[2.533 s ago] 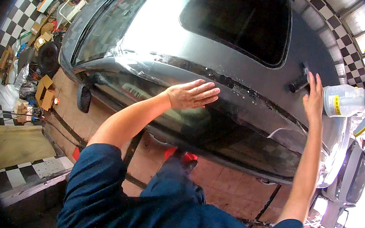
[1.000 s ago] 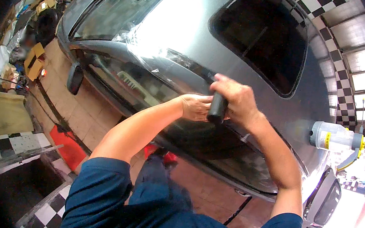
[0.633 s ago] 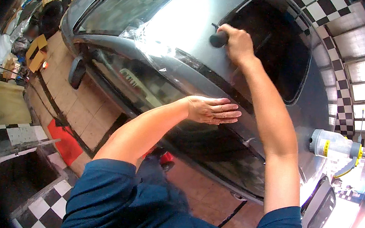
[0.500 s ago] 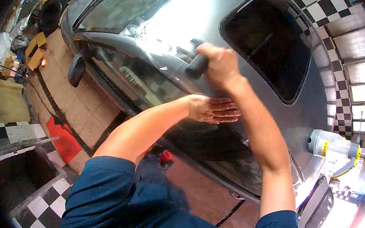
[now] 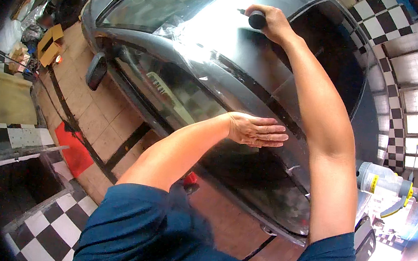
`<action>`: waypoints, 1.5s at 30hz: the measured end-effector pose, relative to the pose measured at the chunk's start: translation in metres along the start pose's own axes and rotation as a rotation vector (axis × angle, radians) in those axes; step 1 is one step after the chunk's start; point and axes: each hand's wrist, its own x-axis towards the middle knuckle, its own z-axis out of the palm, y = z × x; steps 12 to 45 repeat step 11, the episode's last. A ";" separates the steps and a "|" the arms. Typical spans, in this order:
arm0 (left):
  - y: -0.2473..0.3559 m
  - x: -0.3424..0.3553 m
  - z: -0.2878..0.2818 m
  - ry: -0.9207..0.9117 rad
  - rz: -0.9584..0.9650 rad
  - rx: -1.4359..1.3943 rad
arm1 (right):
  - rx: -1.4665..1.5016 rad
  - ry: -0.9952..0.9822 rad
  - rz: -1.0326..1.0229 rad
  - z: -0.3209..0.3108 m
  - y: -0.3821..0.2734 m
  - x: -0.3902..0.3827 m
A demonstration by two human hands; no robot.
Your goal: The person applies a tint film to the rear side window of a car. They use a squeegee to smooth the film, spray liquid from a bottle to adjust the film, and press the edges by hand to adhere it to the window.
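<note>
My right hand is stretched far out over the roof of a grey car. Its fingers wrap round a black hand-held tool with a round end toward me; the exact kind cannot be made out. My left hand is open, palm down and fingers out, at the edge of the roof above the side windows; whether it touches the car is unclear. Crumpled clear film lies by the roof's front corner, next to the windshield. Bright glare covers the roof around the tool.
The dark sunroof lies beside my right forearm. A clear canister with yellow parts stands at the right, near a bright lamp. The car's side mirror, an open cardboard box and a red mat are at the left.
My right hand has carried the black tool farther away across the roof and turned its round end toward me. My left hand stays near the roof edge, its fingers slightly more spread. The view has shifted.
</note>
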 end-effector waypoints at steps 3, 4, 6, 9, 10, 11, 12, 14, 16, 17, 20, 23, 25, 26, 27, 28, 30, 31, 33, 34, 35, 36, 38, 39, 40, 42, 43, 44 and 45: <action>0.002 0.004 0.004 -0.052 0.021 0.001 | 0.028 -0.070 -0.045 0.014 0.011 0.009; 0.001 0.002 0.003 -0.049 0.018 0.010 | 0.096 -0.154 0.037 0.017 0.010 0.009; 0.000 0.002 0.002 -0.036 0.025 0.024 | 0.307 -0.298 0.174 0.018 0.012 -0.004; 0.002 0.000 0.006 -0.027 0.021 0.060 | 0.567 -0.380 0.074 0.013 0.001 -0.038; 0.001 -0.001 0.005 -0.029 0.018 0.081 | 0.469 -0.354 -0.116 0.005 -0.008 -0.051; -0.001 0.000 0.002 -0.032 0.008 0.060 | 0.477 -0.388 -0.146 -0.005 -0.013 -0.064; -0.001 0.000 0.002 -0.032 0.008 0.060 | 0.477 -0.388 -0.146 -0.005 -0.013 -0.064; -0.001 0.000 0.002 -0.032 0.008 0.060 | 0.477 -0.388 -0.146 -0.005 -0.013 -0.064; -0.001 0.000 0.002 -0.032 0.008 0.060 | 0.477 -0.388 -0.146 -0.005 -0.013 -0.064; -0.001 0.000 0.002 -0.032 0.008 0.060 | 0.477 -0.388 -0.146 -0.005 -0.013 -0.064; -0.001 0.000 0.002 -0.032 0.008 0.060 | 0.477 -0.388 -0.146 -0.005 -0.013 -0.064; -0.001 0.000 0.002 -0.032 0.008 0.060 | 0.477 -0.388 -0.146 -0.005 -0.013 -0.064; -0.001 0.000 0.002 -0.032 0.008 0.060 | 0.477 -0.388 -0.146 -0.005 -0.013 -0.064; -0.001 0.000 0.002 -0.032 0.008 0.060 | 0.477 -0.388 -0.146 -0.005 -0.013 -0.064; -0.001 0.000 0.002 -0.032 0.008 0.060 | 0.477 -0.388 -0.146 -0.005 -0.013 -0.064; -0.001 0.000 0.002 -0.032 0.008 0.060 | 0.477 -0.388 -0.146 -0.005 -0.013 -0.064; -0.001 0.000 0.002 -0.032 0.008 0.060 | 0.477 -0.388 -0.146 -0.005 -0.013 -0.064; -0.001 0.000 0.002 -0.032 0.008 0.060 | 0.477 -0.388 -0.146 -0.005 -0.013 -0.064; -0.001 0.000 0.002 -0.032 0.008 0.060 | 0.477 -0.388 -0.146 -0.005 -0.013 -0.064; -0.001 0.000 0.002 -0.032 0.008 0.060 | 0.477 -0.388 -0.146 -0.005 -0.013 -0.064; -0.001 0.000 0.002 -0.032 0.008 0.060 | 0.477 -0.388 -0.146 -0.005 -0.013 -0.064; -0.001 0.000 0.002 -0.032 0.008 0.060 | 0.477 -0.388 -0.146 -0.005 -0.013 -0.064; -0.001 0.000 0.002 -0.032 0.008 0.060 | 0.477 -0.388 -0.146 -0.005 -0.013 -0.064; -0.001 0.000 0.002 -0.032 0.008 0.060 | 0.477 -0.388 -0.146 -0.005 -0.013 -0.064; -0.001 0.000 0.002 -0.032 0.008 0.060 | 0.477 -0.388 -0.146 -0.005 -0.013 -0.064; -0.001 0.000 0.002 -0.032 0.008 0.060 | 0.477 -0.388 -0.146 -0.005 -0.013 -0.064; -0.001 0.000 0.002 -0.032 0.008 0.060 | 0.477 -0.388 -0.146 -0.005 -0.013 -0.064; -0.001 0.000 0.002 -0.032 0.008 0.060 | 0.477 -0.388 -0.146 -0.005 -0.013 -0.064; -0.001 0.000 0.002 -0.032 0.008 0.060 | 0.477 -0.388 -0.146 -0.005 -0.013 -0.064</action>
